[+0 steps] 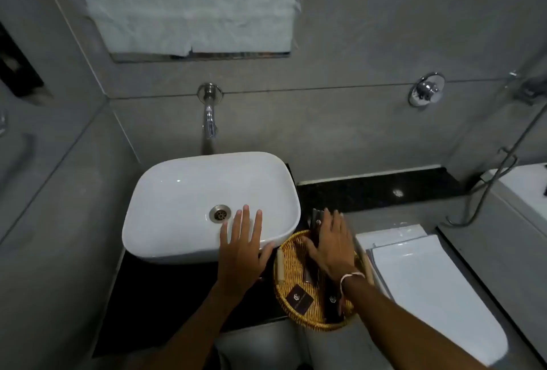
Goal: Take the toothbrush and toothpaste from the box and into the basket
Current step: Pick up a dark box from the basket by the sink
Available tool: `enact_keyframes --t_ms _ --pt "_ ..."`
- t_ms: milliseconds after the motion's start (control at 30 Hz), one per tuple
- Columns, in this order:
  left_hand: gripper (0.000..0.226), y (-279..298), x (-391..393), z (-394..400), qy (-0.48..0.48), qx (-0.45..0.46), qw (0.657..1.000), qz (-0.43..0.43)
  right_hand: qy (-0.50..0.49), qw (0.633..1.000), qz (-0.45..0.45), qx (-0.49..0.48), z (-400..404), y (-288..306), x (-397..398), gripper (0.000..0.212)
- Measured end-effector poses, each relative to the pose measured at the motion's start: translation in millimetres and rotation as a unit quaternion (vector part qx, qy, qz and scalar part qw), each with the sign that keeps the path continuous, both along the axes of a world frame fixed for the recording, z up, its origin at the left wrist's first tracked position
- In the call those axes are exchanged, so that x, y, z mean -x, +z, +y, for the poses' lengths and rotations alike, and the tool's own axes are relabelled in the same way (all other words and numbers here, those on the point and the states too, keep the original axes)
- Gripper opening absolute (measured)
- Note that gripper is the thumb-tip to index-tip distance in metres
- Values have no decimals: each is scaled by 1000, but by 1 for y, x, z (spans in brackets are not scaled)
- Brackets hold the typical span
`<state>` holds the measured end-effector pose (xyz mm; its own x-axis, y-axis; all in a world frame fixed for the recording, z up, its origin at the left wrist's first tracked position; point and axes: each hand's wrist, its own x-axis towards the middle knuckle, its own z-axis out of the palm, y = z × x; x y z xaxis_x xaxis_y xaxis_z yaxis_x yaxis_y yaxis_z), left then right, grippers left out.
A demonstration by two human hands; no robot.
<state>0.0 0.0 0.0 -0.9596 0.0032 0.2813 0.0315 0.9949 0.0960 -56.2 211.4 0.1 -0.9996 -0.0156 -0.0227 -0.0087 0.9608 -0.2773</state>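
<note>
Grey matte tiled walls [340, 44] are enclosing the scene, with a mirror [189, 5] covered by crinkled white paper hanging above. A glossy white ceramic basin [177, 198], rounded-rectangular with a metal drain [220, 213], is sitting on a dark polished stone table [165, 295] beneath a chrome wall spout [209, 115]. To the right, the smooth white toilet lid [438, 295] is lying shut, and a round chrome valve [426, 90] is projecting from the wall. A round woven wicker basket [288, 263], golden and ribbed, with pale wooden handles, is resting on the table just beside the basin. The left hand [241, 248] is spreading flat and open, fingers extended, over the basin's front rim and gripping nothing. The right hand [331, 248], a white band circling its wrist, is reaching palm-down across the basket with fingers loosely splayed toward a dark upright box [317, 220] standing at the basket's far edge; whether it is gripping anything cannot be told. Inside the basket, a small dark square packet [299, 300] bearing a pale emblem is lying flat, and a dark slim box [333, 304] with the same emblem is lying beside it, partly under the forearm. Toothbrush and toothpaste are not distinguishable outside their packaging.
</note>
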Motion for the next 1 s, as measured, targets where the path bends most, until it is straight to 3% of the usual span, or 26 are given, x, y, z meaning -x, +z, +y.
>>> enact_keyframes --t_ms 67,333,433,500,567,633,700,800,1000 --pt "73 -10 -3 3 4 -17 999 -41 -35 998 -30 39 -3 -12 -8 93" --pt "75 -31 -2 1 2 2 998 -68 -118 969 -148 161 -17 -31 -13 70" --pt "70 -22 -4 4 -2 -26 997 -72 -137 962 -145 188 -13 -32 -17 44" --pt "62 -13 -4 6 2 -105 994 -44 -130 959 -106 229 -8 -26 -16 37" --pt "50 4 -1 6 13 -295 955 -26 -92 957 -52 269 -2 -13 -13 40" --pt "41 26 4 2 24 -481 876 -24 -30 956 -3 291 5 7 -9 42" --pt "37 48 8 -3 25 -580 814 -24 42 955 28 294 12 24 -4 42" --pt "35 69 8 -11 -1 -651 758 -27 130 956 53 257 15 43 2 41" --pt "27 74 -5 -21 3 -675 738 -19 186 965 83 164 7 67 7 47"
